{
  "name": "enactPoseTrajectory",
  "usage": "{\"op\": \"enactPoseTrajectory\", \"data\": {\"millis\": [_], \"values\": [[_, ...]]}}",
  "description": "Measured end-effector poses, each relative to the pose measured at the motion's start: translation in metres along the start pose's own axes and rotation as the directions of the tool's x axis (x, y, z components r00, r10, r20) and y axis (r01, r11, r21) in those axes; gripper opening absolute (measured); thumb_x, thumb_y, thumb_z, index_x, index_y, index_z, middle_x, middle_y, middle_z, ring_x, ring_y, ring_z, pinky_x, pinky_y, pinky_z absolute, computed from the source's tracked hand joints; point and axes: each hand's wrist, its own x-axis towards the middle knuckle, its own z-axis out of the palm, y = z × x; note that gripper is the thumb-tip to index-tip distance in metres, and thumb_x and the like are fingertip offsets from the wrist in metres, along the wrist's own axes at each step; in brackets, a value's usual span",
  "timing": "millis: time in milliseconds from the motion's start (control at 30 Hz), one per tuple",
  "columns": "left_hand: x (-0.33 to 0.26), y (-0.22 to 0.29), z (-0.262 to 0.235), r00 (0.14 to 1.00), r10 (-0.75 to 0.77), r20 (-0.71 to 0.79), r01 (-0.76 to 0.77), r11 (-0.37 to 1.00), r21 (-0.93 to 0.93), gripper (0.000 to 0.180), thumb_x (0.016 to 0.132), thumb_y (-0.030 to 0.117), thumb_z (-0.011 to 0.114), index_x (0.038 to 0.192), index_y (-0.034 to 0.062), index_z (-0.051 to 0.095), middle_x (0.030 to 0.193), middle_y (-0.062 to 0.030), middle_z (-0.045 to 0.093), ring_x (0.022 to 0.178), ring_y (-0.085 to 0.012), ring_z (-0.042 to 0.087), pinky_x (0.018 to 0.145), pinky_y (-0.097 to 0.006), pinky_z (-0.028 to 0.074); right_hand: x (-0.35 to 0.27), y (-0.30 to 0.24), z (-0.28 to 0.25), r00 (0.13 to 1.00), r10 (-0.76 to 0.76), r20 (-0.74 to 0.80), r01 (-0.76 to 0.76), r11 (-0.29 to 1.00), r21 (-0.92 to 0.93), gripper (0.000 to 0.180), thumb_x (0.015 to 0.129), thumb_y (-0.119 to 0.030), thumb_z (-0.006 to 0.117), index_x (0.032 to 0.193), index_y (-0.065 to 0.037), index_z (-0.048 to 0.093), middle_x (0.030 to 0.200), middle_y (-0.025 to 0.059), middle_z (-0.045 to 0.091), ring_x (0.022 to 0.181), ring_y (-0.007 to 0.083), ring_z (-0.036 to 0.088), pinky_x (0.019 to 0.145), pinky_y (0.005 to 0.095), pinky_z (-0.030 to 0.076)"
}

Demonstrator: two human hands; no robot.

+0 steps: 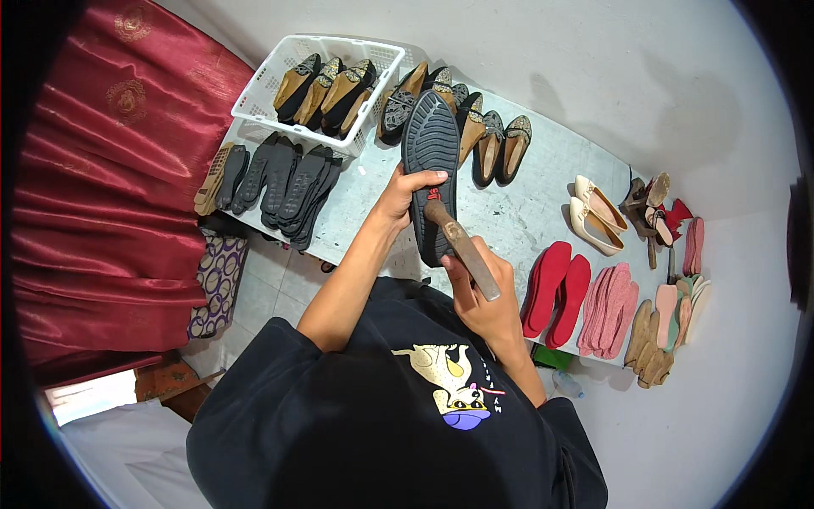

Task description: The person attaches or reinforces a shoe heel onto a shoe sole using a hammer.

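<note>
Your left hand (pixel 405 191) grips a dark shoe (pixel 431 174) by its edge, sole turned up toward you and toe pointing away, so the ridged tread faces the hammer (pixel 458 242). Your right hand (pixel 479 293) is clenched round the wooden handle, and the metal head rests on the heel end of the sole. The shoe is held in the air above the near edge of the grey counter (pixel 543 182), not lying on it.

Ahead to the left, a white plastic basket (pixel 254 97) holds about four tan-lined shoes standing on edge, packed close so they stay upright. Just right of it, roughly six more finished shoes (pixel 483 140) lean in a row. Below the basket, about six loose dark soles (pixel 284 182) overlap like fanned cards.

To your right lie one pair of cream flats (pixel 593 216), two red insoles (pixel 555 288) and a stack of pink insoles (pixel 609 305) whose number I cannot tell. Further right, tan and pale pieces (pixel 657 335) are heaped at the counter's end. A red curtain (pixel 110 170) hangs on the left.
</note>
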Motion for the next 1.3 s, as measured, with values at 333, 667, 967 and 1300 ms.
{"op": "enactPoseTrajectory", "data": {"millis": [333,667,967,1300], "values": [[-0.002,0.006,-0.001,1.000,-0.006,0.002,0.006,1.000,0.000,0.045,0.073,0.004,0.074,0.116,-0.0003,0.060,0.096,-0.0066,0.067,0.084,-0.0164,0.066,0.077,-0.030,0.055,0.001,-0.004,-0.002,0.999,0.046,0.010,-0.045,0.998,-0.053,0.014,0.093,-0.007,0.065,0.091,0.003,0.055,0.068,0.0171,0.054,0.057,0.0364,0.057,0.053,0.0383,0.043],[0.002,0.003,-0.006,0.999,-0.034,0.015,0.034,0.999,0.012,0.042,0.073,0.005,0.075,0.112,0.0000,0.061,0.094,-0.0063,0.067,0.082,-0.0157,0.066,0.076,-0.029,0.055,-0.003,-0.008,0.002,0.999,0.010,-0.049,-0.016,0.993,-0.115,0.012,0.093,-0.006,0.065,0.092,0.002,0.055,0.069,0.0167,0.053,0.058,0.0367,0.056,0.053,0.0389,0.043],[0.000,0.007,-0.010,0.999,-0.040,0.009,0.040,0.999,-0.001,0.045,0.072,0.005,0.076,0.114,-0.0013,0.060,0.095,-0.0071,0.067,0.083,-0.0165,0.066,0.078,-0.031,0.055,-0.003,-0.013,0.017,0.998,0.049,0.032,-0.046,0.996,-0.075,0.018,0.092,-0.010,0.067,0.089,0.001,0.053,0.070,0.0187,0.056,0.060,0.0390,0.059,0.054,0.0397,0.044],[0.000,0.020,-0.026,0.998,-0.011,0.061,0.016,0.997,-0.071,0.037,0.075,0.001,0.072,0.110,0.0005,0.063,0.092,-0.0082,0.069,0.077,-0.0178,0.069,0.072,-0.032,0.059,0.002,-0.030,0.031,0.992,0.098,-0.076,-0.102,0.993,-0.059,0.017,0.095,-0.010,0.064,0.088,0.002,0.053,0.067,0.0163,0.050,0.054,0.0337,0.054,0.052,0.0379,0.041]]}}
